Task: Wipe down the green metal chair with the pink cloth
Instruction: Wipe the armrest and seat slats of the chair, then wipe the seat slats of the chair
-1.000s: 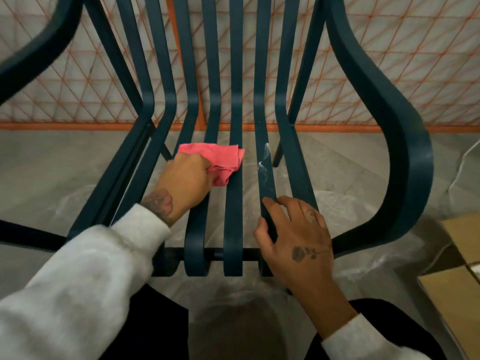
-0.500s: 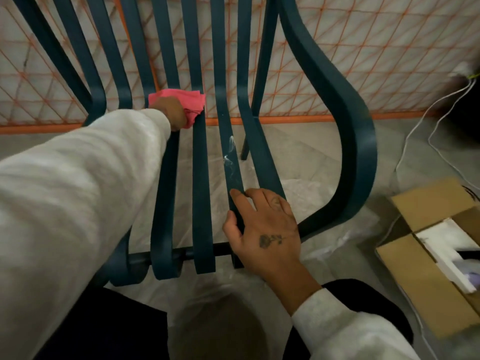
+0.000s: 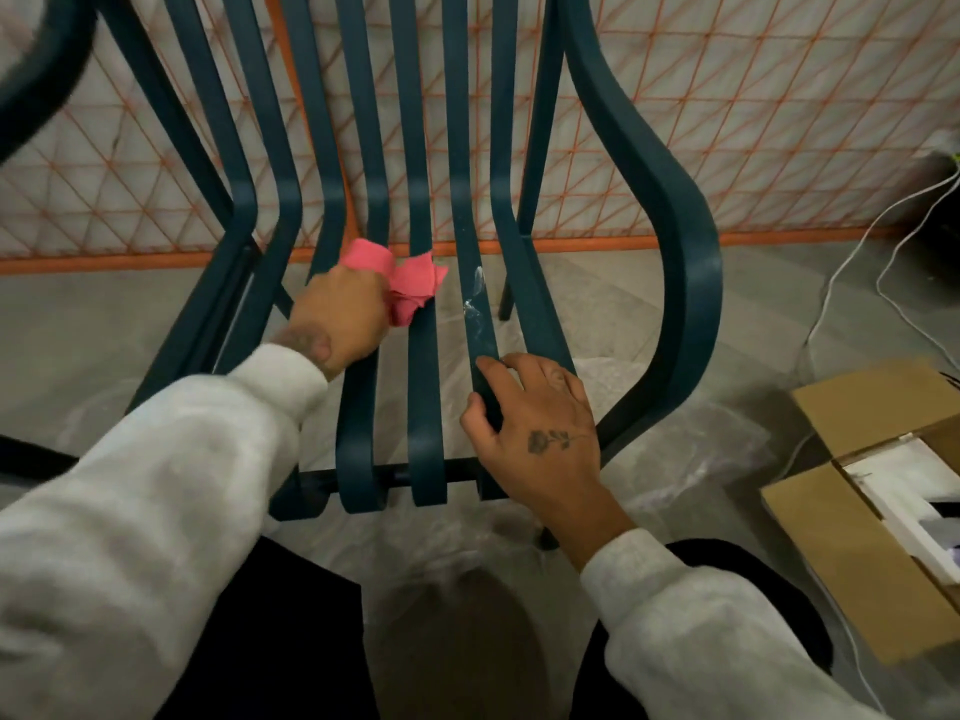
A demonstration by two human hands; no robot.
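Note:
The dark green metal chair (image 3: 685, 283) fills the view, its slats running from the backrest down to the seat's front edge. My left hand (image 3: 337, 319) is closed on the crumpled pink cloth (image 3: 405, 283) and presses it onto the middle slats where seat meets back. My right hand (image 3: 540, 428) rests on the right-hand slats near the front edge, fingers curled around one slat. A whitish smear (image 3: 475, 298) marks that slat just above my right fingers.
An open cardboard box (image 3: 872, 511) with white packing sits on the floor at the right. White cables (image 3: 852, 272) trail across the floor behind it. An orange mesh fence (image 3: 779, 122) stands behind the chair. Clear plastic sheeting lies on the floor under the chair.
My left hand has pulled the pink cloth back down from the lower backrest to the seat's rear. My right hand has stayed on the same slat. The view has shifted.

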